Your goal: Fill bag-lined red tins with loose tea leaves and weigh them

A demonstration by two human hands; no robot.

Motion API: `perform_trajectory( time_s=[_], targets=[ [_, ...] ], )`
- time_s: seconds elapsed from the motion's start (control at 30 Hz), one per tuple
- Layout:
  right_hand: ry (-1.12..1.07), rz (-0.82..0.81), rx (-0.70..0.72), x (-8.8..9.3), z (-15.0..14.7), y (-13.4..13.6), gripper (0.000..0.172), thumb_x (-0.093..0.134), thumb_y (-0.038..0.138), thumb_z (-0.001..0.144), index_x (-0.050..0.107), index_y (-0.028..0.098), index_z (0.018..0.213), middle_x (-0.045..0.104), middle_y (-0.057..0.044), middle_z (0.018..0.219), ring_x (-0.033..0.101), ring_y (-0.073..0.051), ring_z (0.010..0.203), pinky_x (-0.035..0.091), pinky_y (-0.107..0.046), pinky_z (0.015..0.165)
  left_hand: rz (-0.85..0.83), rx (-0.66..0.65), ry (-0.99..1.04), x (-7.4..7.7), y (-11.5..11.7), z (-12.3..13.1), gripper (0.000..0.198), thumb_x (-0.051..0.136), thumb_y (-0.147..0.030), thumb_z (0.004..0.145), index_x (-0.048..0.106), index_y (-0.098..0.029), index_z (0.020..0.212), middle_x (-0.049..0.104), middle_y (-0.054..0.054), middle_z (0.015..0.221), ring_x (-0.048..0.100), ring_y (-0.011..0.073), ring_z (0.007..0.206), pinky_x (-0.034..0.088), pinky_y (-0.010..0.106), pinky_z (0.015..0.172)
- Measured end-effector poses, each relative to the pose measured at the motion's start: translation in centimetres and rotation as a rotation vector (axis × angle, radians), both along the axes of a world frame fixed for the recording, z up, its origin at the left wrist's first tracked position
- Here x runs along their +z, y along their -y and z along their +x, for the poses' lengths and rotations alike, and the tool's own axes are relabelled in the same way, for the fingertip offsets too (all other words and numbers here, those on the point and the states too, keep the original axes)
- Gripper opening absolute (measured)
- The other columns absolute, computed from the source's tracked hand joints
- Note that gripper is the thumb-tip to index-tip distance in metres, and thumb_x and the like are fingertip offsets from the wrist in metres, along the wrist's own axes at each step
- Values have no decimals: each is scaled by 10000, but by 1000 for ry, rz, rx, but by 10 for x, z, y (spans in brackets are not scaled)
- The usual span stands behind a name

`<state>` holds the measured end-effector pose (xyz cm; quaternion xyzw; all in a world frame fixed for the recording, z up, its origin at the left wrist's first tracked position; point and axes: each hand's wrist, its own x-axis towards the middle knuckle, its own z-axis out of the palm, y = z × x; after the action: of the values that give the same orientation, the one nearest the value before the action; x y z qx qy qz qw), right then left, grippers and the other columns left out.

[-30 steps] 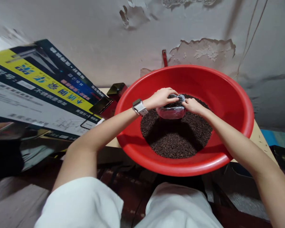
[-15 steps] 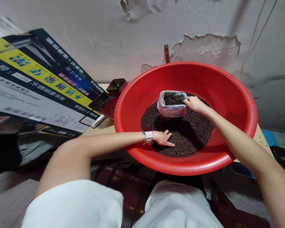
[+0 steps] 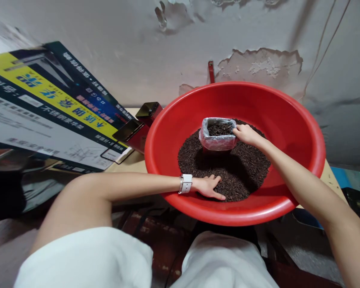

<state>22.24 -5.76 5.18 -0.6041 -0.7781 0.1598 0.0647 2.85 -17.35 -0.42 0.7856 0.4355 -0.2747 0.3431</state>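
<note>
A big red basin (image 3: 300,120) holds a heap of dark loose tea leaves (image 3: 246,172). A small box lined with a clear plastic bag (image 3: 217,140) stands in the heap at the far side, partly filled with the same leaves. My right hand (image 3: 246,134) grips the bag's right rim. At the near edge of the heap my left hand (image 3: 208,187), with a white watch on its wrist, lies on the leaves with its fingers curled into them.
A large printed cardboard box (image 3: 48,108) lies to the left of the basin. A red and black device (image 3: 139,128) sits between them on the wooden table (image 3: 328,172). A peeling wall rises behind. My white-clad knees are below.
My left hand left the bag's rim and came down to the near side of the heap, then slid a little nearer the rim. The bag's mouth now stands open. My right hand stayed.
</note>
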Motion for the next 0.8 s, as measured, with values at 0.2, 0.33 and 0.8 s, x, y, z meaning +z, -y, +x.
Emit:
perform_trajectory(
  time_s=[0.2,0.33,0.8],
  targets=[
    [-4,18,3,-5,1,-5,404,304,275,953,659,104,1043,686,-185,1105,629,-271,978,396,-288,753,101,-56,-72,8,11,10,692,363,-578,923,329,-104,1427,446,279,1407,578,396,1189,473,452,939],
    [13,6,11,-5,0,-5,403,304,282,959,662,113,1035,689,-179,1113,633,-267,1012,392,-275,759,121,-168,-5,15,15,12,487,375,-462,962,467,-105,1280,634,235,1174,654,368,1052,510,424,846],
    [-49,0,7,-4,2,-2,400,302,278,975,661,124,1063,702,-134,1094,636,-223,962,395,-245,750,831,70,404,96,-131,26,366,458,-419,954,616,-158,1154,602,99,1101,571,222,1006,447,344,895]
  ],
)
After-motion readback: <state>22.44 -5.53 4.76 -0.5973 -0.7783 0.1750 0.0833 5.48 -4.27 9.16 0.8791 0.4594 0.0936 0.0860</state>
